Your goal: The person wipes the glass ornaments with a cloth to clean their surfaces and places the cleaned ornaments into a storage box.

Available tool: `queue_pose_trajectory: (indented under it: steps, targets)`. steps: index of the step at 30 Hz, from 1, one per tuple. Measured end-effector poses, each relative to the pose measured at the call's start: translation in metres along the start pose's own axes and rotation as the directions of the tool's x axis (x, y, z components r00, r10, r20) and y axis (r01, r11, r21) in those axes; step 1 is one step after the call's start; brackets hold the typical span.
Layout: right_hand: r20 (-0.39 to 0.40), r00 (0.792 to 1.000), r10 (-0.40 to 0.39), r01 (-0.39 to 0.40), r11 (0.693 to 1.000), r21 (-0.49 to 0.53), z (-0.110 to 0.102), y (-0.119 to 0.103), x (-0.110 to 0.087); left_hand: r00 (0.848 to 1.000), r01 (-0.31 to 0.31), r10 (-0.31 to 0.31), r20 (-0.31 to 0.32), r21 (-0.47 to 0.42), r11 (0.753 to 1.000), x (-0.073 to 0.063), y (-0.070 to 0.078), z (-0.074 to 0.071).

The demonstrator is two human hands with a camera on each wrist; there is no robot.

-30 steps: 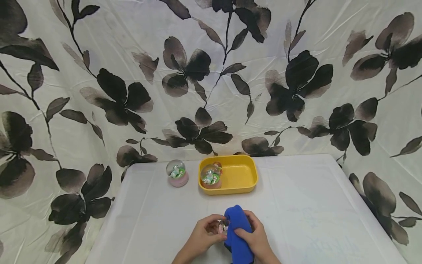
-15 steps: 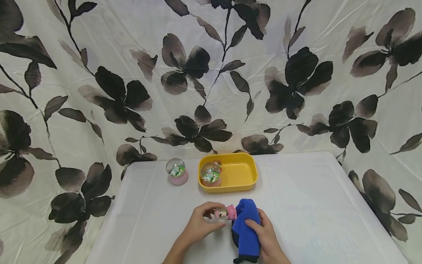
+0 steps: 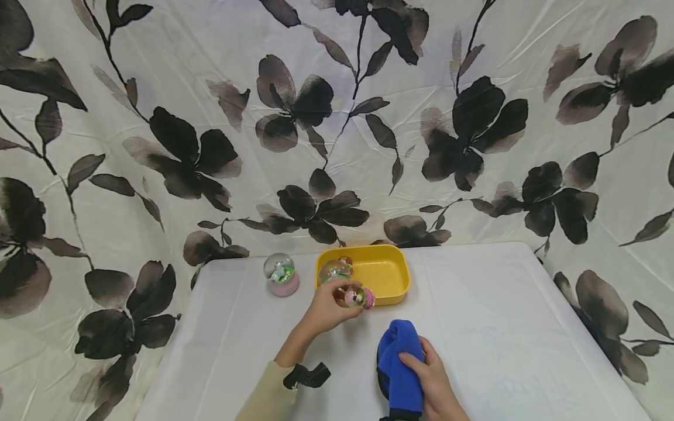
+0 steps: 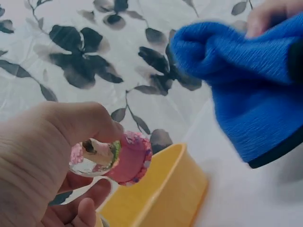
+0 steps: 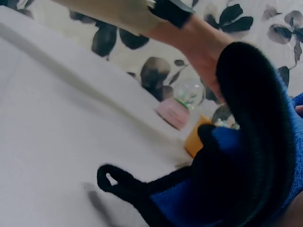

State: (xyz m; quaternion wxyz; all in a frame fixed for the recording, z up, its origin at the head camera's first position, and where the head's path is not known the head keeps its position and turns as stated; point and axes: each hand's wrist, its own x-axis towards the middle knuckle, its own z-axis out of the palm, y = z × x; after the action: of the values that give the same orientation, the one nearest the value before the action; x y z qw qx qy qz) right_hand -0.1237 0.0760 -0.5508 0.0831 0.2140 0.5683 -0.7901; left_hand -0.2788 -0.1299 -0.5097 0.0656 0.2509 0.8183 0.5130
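Note:
My left hand (image 3: 327,307) pinches a small snow globe (image 4: 128,158) with a pink base, tipped on its side at the near rim of the yellow tray (image 3: 383,275). In the left wrist view, thumb and fingers close round its clear dome. Lower right in the head view, my right hand (image 3: 436,380) grips a folded blue cloth (image 3: 402,362) with black edging and a hanging loop. Inside the tray's left part sits another snow globe (image 3: 334,269), partly covered by my left hand, with a small reddish-brown piece behind it.
A snow globe (image 3: 281,276) on a pink base stands upright left of the tray. The white table (image 3: 505,327) ends at a floral curtain (image 3: 368,146) behind. A black strap (image 3: 307,376) circles the left wrist.
My left hand has drawn the snow globe out of the cloth and carried it forward to the tray. The right hand with the cloth has shifted slightly right.

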Motion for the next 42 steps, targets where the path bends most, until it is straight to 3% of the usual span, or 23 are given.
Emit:
queue_pose_trajectory:
  steps: [6,14,19,25,30,37,42]
  targets:
    - [-0.006,1.0,0.005,-0.005,1.0,-0.006,-0.005,0.0,-0.001,1.0,0.012,-0.012,-0.024,0.028,1.0,0.026,-0.001,0.003]
    - [-0.033,0.999,0.02,-0.02,1.0,-0.006,-0.013,0.003,-0.001,0.995,0.069,-0.065,-0.08,0.045,0.997,0.048,0.0,0.012]
    - [-0.05,0.998,0.025,-0.025,1.0,-0.004,-0.016,0.005,-0.001,0.982,0.149,-0.15,-0.112,-0.015,0.989,0.059,-0.001,0.022]
    - [-0.055,0.998,0.025,-0.026,1.0,-0.012,-0.016,0.008,-0.002,0.977,0.14,-0.148,-0.154,-0.063,0.988,0.073,-0.005,0.04]
    - [-0.053,0.999,0.009,-0.01,1.0,-0.013,-0.014,0.008,-0.002,0.964,0.18,-0.199,-0.179,-0.117,0.977,0.08,-0.01,0.051]
    - [-0.036,0.999,0.012,-0.013,1.0,-0.01,-0.014,0.008,0.0,0.956,0.182,-0.212,-0.201,-0.155,0.971,0.082,-0.018,0.064]
    - [-0.06,0.998,0.012,-0.015,0.999,-0.051,-0.019,0.01,0.001,0.952,0.241,-0.261,-0.159,-0.134,0.961,0.085,-0.021,0.074]
